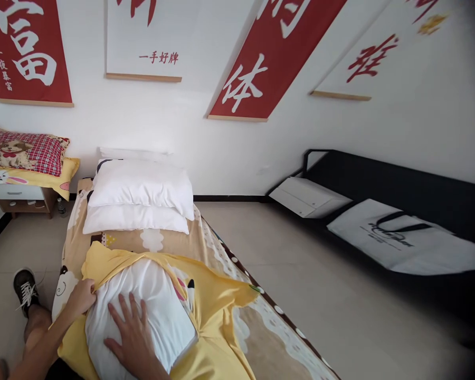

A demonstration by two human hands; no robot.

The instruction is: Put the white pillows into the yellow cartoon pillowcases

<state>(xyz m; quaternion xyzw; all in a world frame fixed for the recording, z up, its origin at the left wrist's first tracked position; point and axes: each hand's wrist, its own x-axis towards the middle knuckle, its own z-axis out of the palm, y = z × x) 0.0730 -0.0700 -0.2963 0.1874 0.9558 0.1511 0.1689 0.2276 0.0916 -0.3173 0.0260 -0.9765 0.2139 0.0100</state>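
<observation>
A white pillow (162, 301) lies on the bed, partly inside a yellow pillowcase (217, 306) with a cartoon print. The case wraps round its far end and sides, while the near part of the pillow is bare. My left hand (82, 297) is closed on the left edge of the pillowcase opening. Spread flat on top of the white pillow is my right hand (131, 332), fingers apart and pressing on the fabric. The pillow's near end runs out of the bottom of the view.
Two white pillows (142, 184) are stacked at the bed's head. A patterned sheet (257, 332) covers the bed. At left, a nightstand (19, 192) carries a plaid pillow (31, 150) over a yellow one. On the right, a black rack (380, 169) holds a white bag (404, 243) and a box (306, 195).
</observation>
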